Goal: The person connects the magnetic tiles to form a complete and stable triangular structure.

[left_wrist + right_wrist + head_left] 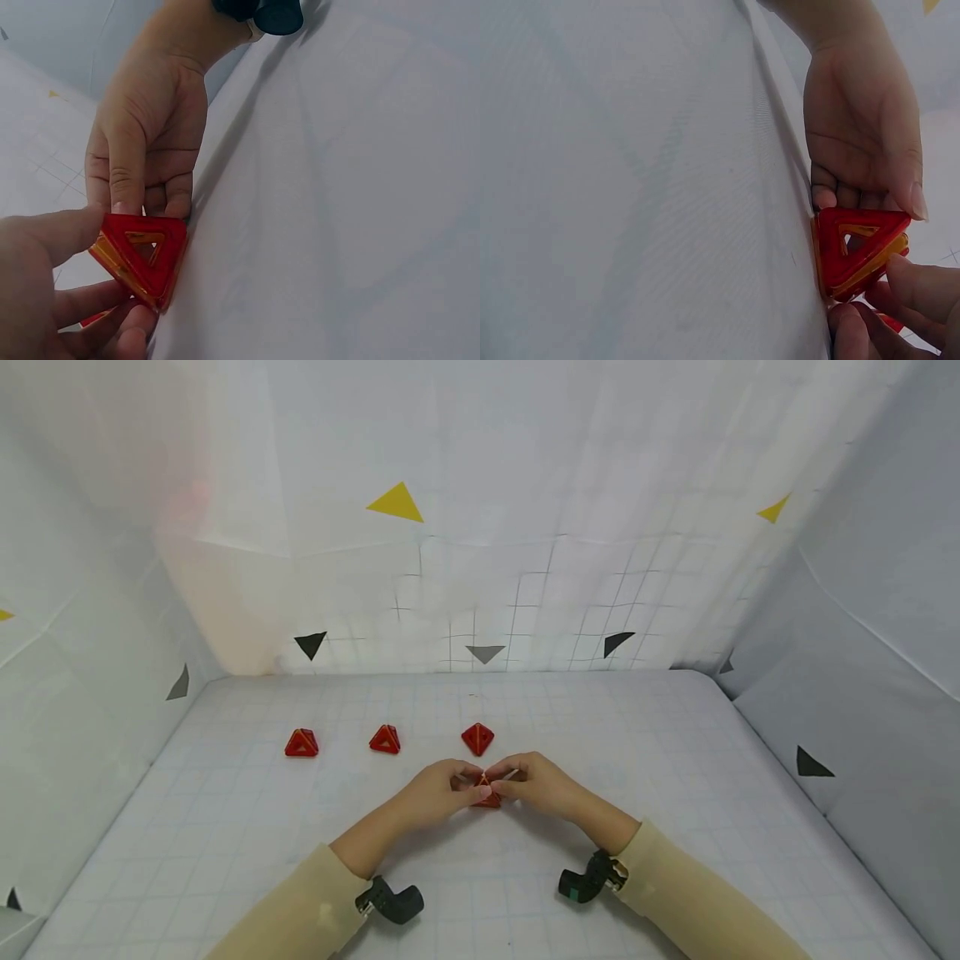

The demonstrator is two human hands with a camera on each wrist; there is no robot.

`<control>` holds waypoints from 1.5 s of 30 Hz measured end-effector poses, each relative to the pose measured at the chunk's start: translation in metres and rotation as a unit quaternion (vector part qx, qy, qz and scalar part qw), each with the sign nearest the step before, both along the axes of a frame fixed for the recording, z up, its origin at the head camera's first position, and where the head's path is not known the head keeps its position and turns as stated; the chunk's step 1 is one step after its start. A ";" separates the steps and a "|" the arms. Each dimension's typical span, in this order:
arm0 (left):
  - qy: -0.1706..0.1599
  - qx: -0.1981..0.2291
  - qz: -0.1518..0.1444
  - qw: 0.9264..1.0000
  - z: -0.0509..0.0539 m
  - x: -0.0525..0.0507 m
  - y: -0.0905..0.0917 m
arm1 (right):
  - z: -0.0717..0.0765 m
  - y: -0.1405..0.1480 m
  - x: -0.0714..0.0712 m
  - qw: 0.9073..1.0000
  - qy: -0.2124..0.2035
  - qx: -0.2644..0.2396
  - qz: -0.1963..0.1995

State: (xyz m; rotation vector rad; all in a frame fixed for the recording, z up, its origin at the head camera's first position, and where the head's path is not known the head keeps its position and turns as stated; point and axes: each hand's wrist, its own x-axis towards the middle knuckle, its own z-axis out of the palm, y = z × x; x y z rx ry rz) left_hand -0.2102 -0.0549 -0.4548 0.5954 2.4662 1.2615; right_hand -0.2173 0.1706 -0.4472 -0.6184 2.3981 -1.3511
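Note:
A small red pyramid of triangular magnetic tiles (487, 801) stands on the table between both hands. Its open-centred triangular face (175, 244) and orange inner edges show in the left wrist view. My left hand (435, 792) pinches it from the left, thumb at the near side and fingers behind. From the right, my right hand (546, 787) holds the same pyramid with thumb and fingers near its top. In the right wrist view the pyramid (831, 244) is gripped along its edges by both hands' fingertips. Fingers partly hide its upper part and far side.
Three similar red pyramids lie farther back: one at the left (302, 744), a second pyramid (386, 740) in the middle, and a third pyramid (477, 738) just beyond the hands. White sheeting (480, 452) walls the grid-marked white table (675, 743) behind and at both sides.

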 end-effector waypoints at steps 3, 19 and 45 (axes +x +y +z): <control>-0.003 0.002 0.002 1.000 0.000 -0.001 0.001 | -0.001 0.001 0.000 1.000 0.000 -0.001 0.001; 0.000 0.009 0.015 1.000 -0.002 -0.003 0.004 | -0.006 0.004 -0.003 1.000 -0.013 -0.006 0.000; 0.028 0.040 -0.016 0.999 -0.010 -0.001 -0.008 | -0.005 -0.003 0.001 1.000 -0.007 0.025 -0.014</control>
